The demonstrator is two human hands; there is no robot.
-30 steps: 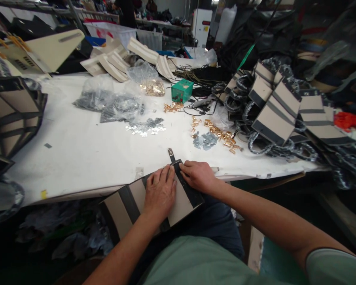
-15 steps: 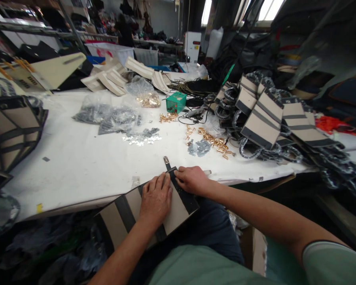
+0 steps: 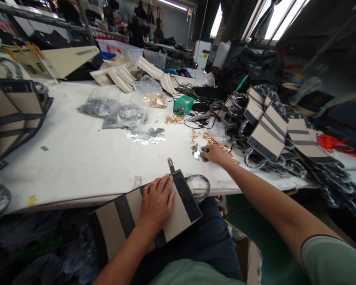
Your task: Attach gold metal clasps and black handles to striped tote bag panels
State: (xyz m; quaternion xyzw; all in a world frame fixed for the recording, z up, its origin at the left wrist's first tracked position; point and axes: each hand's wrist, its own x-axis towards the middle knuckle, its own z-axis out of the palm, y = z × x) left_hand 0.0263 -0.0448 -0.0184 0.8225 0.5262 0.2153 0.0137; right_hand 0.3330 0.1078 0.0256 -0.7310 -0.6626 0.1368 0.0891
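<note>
My left hand [image 3: 156,202] lies flat on a beige bag panel [image 3: 178,221] with black bands, which rests over my lap and the table edge. A short black strap with a metal tip [image 3: 170,163] sticks out beyond the panel's top edge. Behind that edge lies a plastic-wrapped ring handle [image 3: 208,186]. My right hand [image 3: 215,153] is at the pile of small grey metal plates [image 3: 195,152], fingertips drawn together among them; whatever is between them is too small to make out. Gold-coloured metal fittings [image 3: 209,138] lie right beside this hand.
A green box with a red light [image 3: 183,106] stands mid-table with cables near it. Wrapped bag pieces [image 3: 268,134] are heaped at the right, more panels [image 3: 16,109] at the left. Plastic bags of metal parts [image 3: 124,114] and loose silver pieces [image 3: 146,137] lie left of the box.
My right hand has left the panel's black top band and moved forward and right to the grey plates. The wrapped ring handle now shows. My left hand stays on the panel.
</note>
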